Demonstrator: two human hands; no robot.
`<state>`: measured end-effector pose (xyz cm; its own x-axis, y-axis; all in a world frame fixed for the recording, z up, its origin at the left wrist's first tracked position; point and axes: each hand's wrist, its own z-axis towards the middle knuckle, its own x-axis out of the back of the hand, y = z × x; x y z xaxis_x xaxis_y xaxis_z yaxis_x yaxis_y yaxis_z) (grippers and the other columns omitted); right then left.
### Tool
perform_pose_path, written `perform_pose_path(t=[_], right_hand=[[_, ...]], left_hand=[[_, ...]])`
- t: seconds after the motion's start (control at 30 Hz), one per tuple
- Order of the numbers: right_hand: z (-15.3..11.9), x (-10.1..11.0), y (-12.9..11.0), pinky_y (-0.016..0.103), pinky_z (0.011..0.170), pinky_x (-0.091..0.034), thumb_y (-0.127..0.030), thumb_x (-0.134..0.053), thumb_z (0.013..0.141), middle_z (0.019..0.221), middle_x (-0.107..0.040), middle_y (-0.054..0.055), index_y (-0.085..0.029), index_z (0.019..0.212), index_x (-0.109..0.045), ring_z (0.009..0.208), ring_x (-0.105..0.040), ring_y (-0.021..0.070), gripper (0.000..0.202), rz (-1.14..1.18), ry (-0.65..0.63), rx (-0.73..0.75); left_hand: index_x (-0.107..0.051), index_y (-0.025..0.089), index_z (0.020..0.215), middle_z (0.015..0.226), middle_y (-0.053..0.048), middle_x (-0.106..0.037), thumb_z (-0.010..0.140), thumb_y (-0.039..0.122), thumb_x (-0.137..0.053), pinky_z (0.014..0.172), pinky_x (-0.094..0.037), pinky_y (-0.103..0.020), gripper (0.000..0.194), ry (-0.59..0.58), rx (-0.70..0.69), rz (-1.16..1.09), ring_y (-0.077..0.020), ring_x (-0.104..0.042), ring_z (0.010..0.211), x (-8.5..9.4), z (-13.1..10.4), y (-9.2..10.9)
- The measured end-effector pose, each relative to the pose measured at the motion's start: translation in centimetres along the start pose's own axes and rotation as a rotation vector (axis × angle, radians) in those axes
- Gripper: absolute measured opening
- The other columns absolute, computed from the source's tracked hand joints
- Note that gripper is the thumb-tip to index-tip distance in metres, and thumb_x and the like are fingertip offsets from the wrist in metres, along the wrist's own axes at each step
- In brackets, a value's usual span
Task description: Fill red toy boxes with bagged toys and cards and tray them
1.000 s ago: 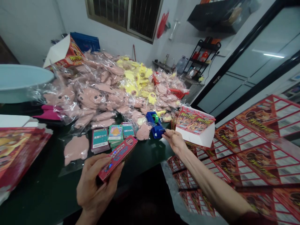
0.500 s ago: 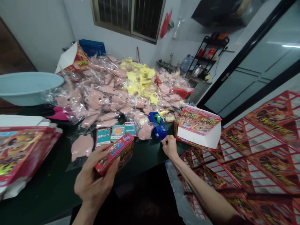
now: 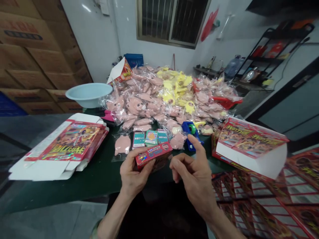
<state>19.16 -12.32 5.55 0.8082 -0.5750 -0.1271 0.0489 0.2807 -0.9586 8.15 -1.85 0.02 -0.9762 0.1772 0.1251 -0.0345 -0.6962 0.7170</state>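
My left hand is closed around a small red printed box, thumb on the near side and fingers behind. Close to the box's right end is my right hand, index finger raised, thumb and other fingers curled together; anything between them is too small to make out. Behind the box lie several cards, among them a green-edged card. A blue tape dispenser with a green roll stands beyond my right hand. To the left, a flat pink pig-shaped piece lies in a clear bag.
Bagged pink and yellow animal shapes are heaped across the table's back. Flattened red cartons lie left, near a pale blue basin. An open red display box stands right, above stacked red packaging. Brown cartons line the left wall.
My right hand has moved from beside the tape dispenser to the red box's right end, its index finger now raised. The left hand keeps the box, now turned more crosswise. The view has swung left.
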Motion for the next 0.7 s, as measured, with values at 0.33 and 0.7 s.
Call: perform_pose_path(t=[0.33, 0.7], right_hand=[[0.0, -2.5, 1.6, 0.014, 0.037, -0.038, -0.026, -0.062, 0.080, 0.058, -0.058, -0.009, -0.023, 0.111, -0.038, 0.042, -0.049, 0.0056, 0.040, 0.152, 0.065, -0.145], [0.6, -3.4, 1.9, 0.013, 0.033, -0.036, -0.028, -0.068, 0.074, 0.052, -0.058, -0.011, -0.022, 0.096, -0.038, 0.036, -0.047, 0.0054, 0.037, 0.094, 0.098, -0.211]], left_hand=[[-0.056, 0.020, 0.105, 0.093, -0.001, -0.067, 0.070, 0.014, -0.070, 0.071, -0.055, -0.021, 0.038, 0.009, 0.016, -0.026, -0.0124, -0.066, 0.078, -0.1, -0.4, -0.3], [-0.057, 0.022, 0.110, 0.097, -0.004, -0.065, 0.076, 0.012, -0.064, 0.070, -0.053, -0.023, 0.037, -0.161, -0.245, 0.094, -0.0143, -0.065, 0.083, 1.1, 0.7, -0.3]])
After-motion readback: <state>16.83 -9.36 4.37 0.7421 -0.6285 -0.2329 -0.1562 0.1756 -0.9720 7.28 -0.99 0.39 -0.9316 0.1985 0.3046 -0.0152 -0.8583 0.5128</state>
